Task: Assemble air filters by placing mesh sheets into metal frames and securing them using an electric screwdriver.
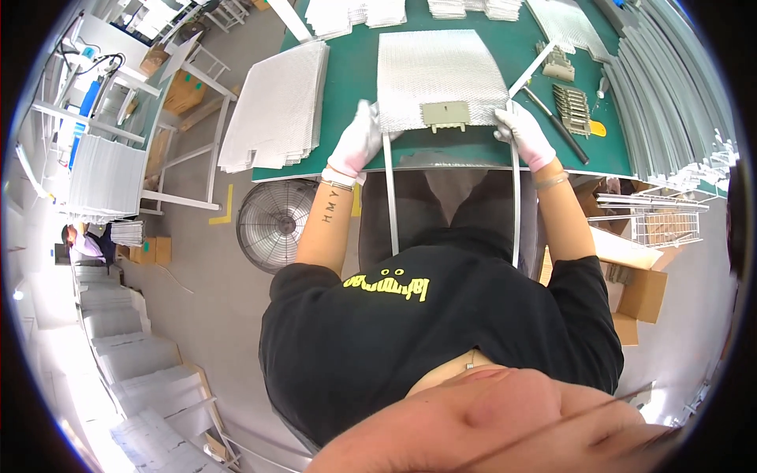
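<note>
A silvery mesh panel (441,71) lies on the green table in front of me, with a grey-green plastic piece (445,113) at its near edge. My left hand (359,140), in a white glove, is closed at the panel's near left corner around a long pale strip (391,197). At the near right corner, my gloved right hand (523,138) is closed on a second pale strip (516,209). Both strips reach back from the table edge towards my body. Some fingertips are hidden behind the strips and panel.
Stacked mesh sheets (276,102) lie to the left. On the right are a hammer (564,130), a row of plastic pieces (572,109), a yellow-handled tool (597,128) and many grey strips (670,94). A floor fan (284,223) stands below left, a cardboard box (640,296) below right.
</note>
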The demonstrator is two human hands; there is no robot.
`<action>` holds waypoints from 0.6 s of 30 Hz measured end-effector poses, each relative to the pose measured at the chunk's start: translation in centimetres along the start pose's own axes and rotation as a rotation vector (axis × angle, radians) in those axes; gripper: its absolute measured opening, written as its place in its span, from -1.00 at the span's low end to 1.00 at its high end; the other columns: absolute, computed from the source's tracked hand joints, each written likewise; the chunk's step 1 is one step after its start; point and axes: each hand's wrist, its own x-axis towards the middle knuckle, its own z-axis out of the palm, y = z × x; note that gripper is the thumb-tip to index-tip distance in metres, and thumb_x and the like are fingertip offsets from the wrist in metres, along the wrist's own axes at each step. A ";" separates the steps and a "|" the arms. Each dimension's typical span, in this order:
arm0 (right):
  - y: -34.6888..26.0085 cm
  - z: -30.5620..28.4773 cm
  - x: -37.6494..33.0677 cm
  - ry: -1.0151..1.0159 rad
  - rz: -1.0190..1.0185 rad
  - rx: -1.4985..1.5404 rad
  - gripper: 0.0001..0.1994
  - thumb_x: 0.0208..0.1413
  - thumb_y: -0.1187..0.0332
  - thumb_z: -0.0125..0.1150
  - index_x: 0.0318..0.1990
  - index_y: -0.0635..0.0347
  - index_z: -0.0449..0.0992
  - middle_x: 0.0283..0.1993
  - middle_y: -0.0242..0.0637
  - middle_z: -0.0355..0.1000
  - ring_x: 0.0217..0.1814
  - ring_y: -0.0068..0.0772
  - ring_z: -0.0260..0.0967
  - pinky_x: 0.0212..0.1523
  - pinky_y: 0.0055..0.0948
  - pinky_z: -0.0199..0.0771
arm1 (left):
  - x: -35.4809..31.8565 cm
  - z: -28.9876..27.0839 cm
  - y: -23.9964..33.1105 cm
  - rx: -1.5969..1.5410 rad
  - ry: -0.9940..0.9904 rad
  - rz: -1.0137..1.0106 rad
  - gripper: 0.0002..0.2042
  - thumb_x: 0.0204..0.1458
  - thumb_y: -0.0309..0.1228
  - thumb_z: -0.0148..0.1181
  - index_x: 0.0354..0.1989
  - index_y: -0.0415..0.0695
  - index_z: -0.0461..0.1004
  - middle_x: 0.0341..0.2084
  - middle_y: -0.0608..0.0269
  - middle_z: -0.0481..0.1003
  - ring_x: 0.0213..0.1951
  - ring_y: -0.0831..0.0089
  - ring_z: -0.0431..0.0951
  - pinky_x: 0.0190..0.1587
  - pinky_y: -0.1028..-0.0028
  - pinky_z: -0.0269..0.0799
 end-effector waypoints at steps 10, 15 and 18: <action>-4.8 1.3 -5.9 0.038 -0.274 -0.162 -0.84 0.33 0.31 0.15 -0.17 0.13 0.32 -0.49 -0.54 0.15 -0.55 -0.68 0.09 -0.30 -0.50 0.43 | -2.2 8.5 1.3 0.596 0.347 0.359 -0.56 0.14 -0.59 0.26 0.21 -0.38 0.35 -0.10 0.14 0.55 -0.12 0.41 0.61 -0.02 0.37 0.65; -6.7 3.8 -8.2 0.052 -0.361 -0.126 -0.77 0.36 0.23 0.11 -0.11 0.23 0.34 -0.52 -0.46 0.23 -0.45 -0.59 0.22 -0.22 -0.48 0.42 | -4.6 11.9 1.9 1.153 0.447 0.590 -0.47 0.24 -0.51 0.18 0.35 -0.45 0.21 -0.23 0.31 0.47 -0.29 0.62 0.42 -0.14 0.63 0.40; -7.1 5.0 -8.7 -0.027 -0.432 -0.121 -0.75 0.36 0.23 0.11 -0.08 0.25 0.33 -0.50 -0.44 0.28 -0.43 -0.58 0.26 -0.24 -0.51 0.40 | -7.1 12.3 2.3 1.082 0.352 0.814 -0.42 0.25 -0.54 0.13 0.40 -0.46 0.11 -0.18 0.30 0.42 -0.26 0.62 0.37 -0.08 0.60 0.38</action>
